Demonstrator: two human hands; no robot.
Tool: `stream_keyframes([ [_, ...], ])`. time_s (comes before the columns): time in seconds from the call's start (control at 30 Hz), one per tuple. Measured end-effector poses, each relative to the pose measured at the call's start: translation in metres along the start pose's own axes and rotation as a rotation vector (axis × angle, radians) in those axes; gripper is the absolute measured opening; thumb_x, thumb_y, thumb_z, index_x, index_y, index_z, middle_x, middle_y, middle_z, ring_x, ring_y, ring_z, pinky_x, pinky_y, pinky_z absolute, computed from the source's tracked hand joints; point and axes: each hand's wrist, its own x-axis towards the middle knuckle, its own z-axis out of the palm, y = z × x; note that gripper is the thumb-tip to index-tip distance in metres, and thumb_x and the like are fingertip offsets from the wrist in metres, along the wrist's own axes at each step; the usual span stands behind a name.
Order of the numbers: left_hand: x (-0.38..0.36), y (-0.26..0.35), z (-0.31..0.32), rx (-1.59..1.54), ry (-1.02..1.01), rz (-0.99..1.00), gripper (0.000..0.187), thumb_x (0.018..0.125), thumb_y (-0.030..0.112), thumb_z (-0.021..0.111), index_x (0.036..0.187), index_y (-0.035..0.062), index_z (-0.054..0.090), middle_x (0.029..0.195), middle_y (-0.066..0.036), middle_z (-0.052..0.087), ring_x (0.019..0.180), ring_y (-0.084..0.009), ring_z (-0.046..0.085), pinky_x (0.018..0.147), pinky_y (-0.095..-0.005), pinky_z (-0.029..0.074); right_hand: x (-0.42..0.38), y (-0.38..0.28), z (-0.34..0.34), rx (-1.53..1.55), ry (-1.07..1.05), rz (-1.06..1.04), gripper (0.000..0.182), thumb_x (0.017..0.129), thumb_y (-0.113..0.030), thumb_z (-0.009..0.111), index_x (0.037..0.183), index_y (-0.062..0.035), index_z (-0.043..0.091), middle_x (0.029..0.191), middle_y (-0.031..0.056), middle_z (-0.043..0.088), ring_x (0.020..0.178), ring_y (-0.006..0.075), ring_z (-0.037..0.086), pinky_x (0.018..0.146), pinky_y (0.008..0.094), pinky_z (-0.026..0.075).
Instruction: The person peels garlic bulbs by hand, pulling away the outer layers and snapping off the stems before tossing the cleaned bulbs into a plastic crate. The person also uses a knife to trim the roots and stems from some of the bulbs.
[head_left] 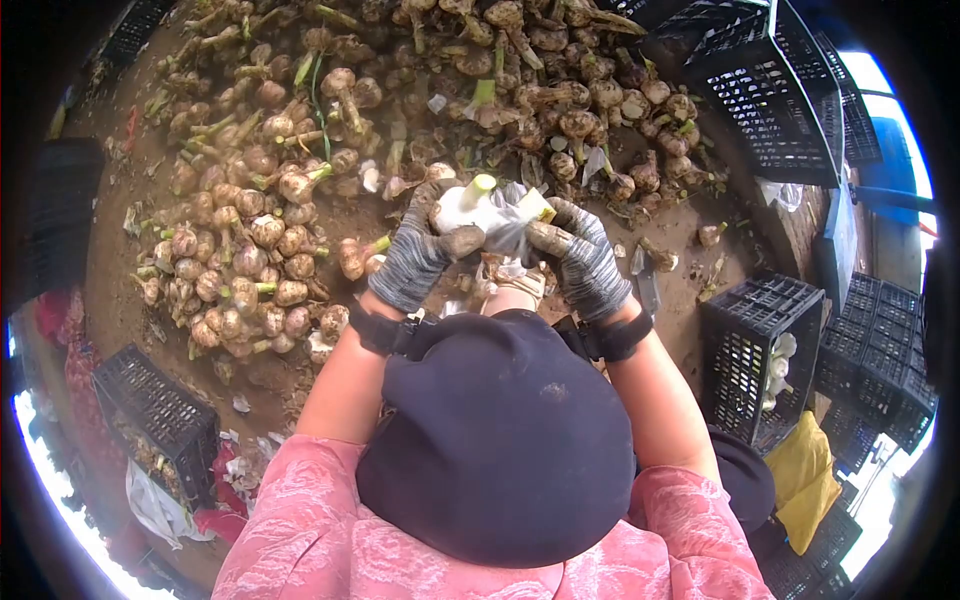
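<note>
Both of my hands wear grey knit gloves with dirty fingertips. My left hand (418,258) is closed around a white garlic bulb (462,212) whose cut green stem points up. Between the hands stretches thin, pale garlic skin (510,232). My right hand (585,262) pinches this skin, and a yellowish-green scrap shows at its fingertips. Just left of my left hand, unpeeled garlic bulbs (352,258) lie on the brown ground. A small blade-like strip (648,290) lies to the right of my right hand.
A wide heap of soil-covered garlic (250,250) spreads ahead and to the left. Black plastic crates stand at the upper right (765,100), at the right with white bulbs inside (755,350), and at the lower left (165,415). A yellow cloth (805,480) hangs at the lower right.
</note>
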Motion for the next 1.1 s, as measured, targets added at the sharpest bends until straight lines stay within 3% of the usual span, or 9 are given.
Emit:
stream_keyframes([
  [0.03,-0.001,0.001,-0.002,0.001,0.0,0.0,0.055,0.071,0.024,0.072,0.117,0.0043,0.047,0.107,-0.007,0.055,0.098,-0.0164,0.053,0.082,-0.0295,0.048,0.0,0.0,0.0,0.046,0.029,0.027,0.033,0.079,-0.011,0.061,0.109,0.0019,0.053,0.094,0.0085,0.061,0.071,0.0122,0.057,0.066,0.0251,0.048],
  [0.07,-0.002,0.008,-0.002,-0.07,-0.095,-0.041,0.058,0.069,0.022,0.073,0.117,0.0046,0.046,0.107,-0.006,0.054,0.098,-0.0163,0.053,0.083,-0.0292,0.047,0.0,-0.003,0.005,0.054,0.126,-0.003,0.014,0.079,-0.009,0.058,0.089,0.0,0.055,0.08,0.0088,0.06,0.064,0.0129,0.052,0.062,0.0236,0.044],
  [0.23,-0.009,0.014,-0.003,-0.11,-0.213,-0.037,0.071,0.064,0.017,0.076,0.124,0.0055,0.038,0.111,-0.006,0.053,0.101,-0.0165,0.052,0.088,-0.0299,0.045,0.012,0.005,-0.025,0.117,0.234,-0.058,0.018,0.08,-0.008,0.059,0.096,0.0009,0.056,0.093,0.0105,0.062,0.074,0.0132,0.057,0.068,0.0254,0.048],
  [0.3,-0.01,0.013,-0.003,-0.159,-0.206,-0.034,0.074,0.063,0.017,0.077,0.124,0.0062,0.038,0.111,-0.006,0.052,0.102,-0.0167,0.052,0.089,-0.0305,0.044,0.018,0.02,-0.037,-0.465,0.381,-0.142,0.022,0.075,-0.003,0.063,0.096,0.0019,0.057,0.089,0.0087,0.063,0.076,0.0173,0.061,0.071,0.0287,0.052],
  [0.37,-0.009,0.011,-0.005,-0.208,-0.193,-0.032,0.076,0.062,0.017,0.079,0.125,0.0069,0.037,0.112,-0.006,0.052,0.103,-0.017,0.051,0.09,-0.031,0.044,0.018,0.024,-0.036,-0.454,0.38,-0.19,0.03,0.073,-0.004,0.065,0.102,0.0004,0.057,0.091,0.0086,0.063,0.079,0.0176,0.062,0.074,0.0278,0.051],
  [0.47,-0.004,0.005,-0.01,-0.145,-0.199,0.031,0.081,0.058,0.016,0.081,0.125,0.0084,0.036,0.113,-0.005,0.05,0.104,-0.0177,0.051,0.091,-0.0317,0.043,0.003,-0.004,0.006,-1.009,0.326,-0.534,0.036,0.071,-0.012,0.069,0.106,-0.0077,0.061,0.093,0.0104,0.063,0.085,0.0202,0.062,0.075,0.0305,0.049],
  [0.6,-0.004,0.004,-0.003,0.067,-0.158,0.123,0.081,0.058,0.012,0.081,0.125,0.0084,0.036,0.114,-0.006,0.05,0.104,-0.0174,0.05,0.089,-0.0313,0.044,-0.002,-0.014,0.028,-1.171,0.168,-0.662,0.028,0.065,-0.025,0.072,0.087,-0.0099,0.066,0.087,0.0121,0.062,0.083,0.0277,0.059,0.078,0.0385,0.046],
  [0.73,-0.006,0.002,-0.001,0.089,-0.12,0.109,0.079,0.057,0.008,0.08,0.123,0.0076,0.037,0.111,-0.007,0.051,0.101,-0.0169,0.051,0.088,-0.0307,0.046,-0.003,-0.009,0.031,-1.509,0.189,-0.846,0.017,0.069,-0.017,0.065,0.084,-0.0111,0.063,0.087,0.0138,0.061,0.084,0.0288,0.058,0.084,0.0432,0.041],
  [1.1,-0.015,0.014,0.008,-0.166,-0.269,-0.076,0.073,0.059,0.025,0.076,0.119,0.0046,0.041,0.106,-0.007,0.053,0.096,-0.0169,0.054,0.083,-0.029,0.046,0.01,-0.004,0.019,-1.273,0.338,-0.821,0.006,0.073,-0.006,0.061,0.077,-0.0031,0.059,0.072,0.0144,0.058,0.066,0.0322,0.056,0.061,0.0372,0.046],
])
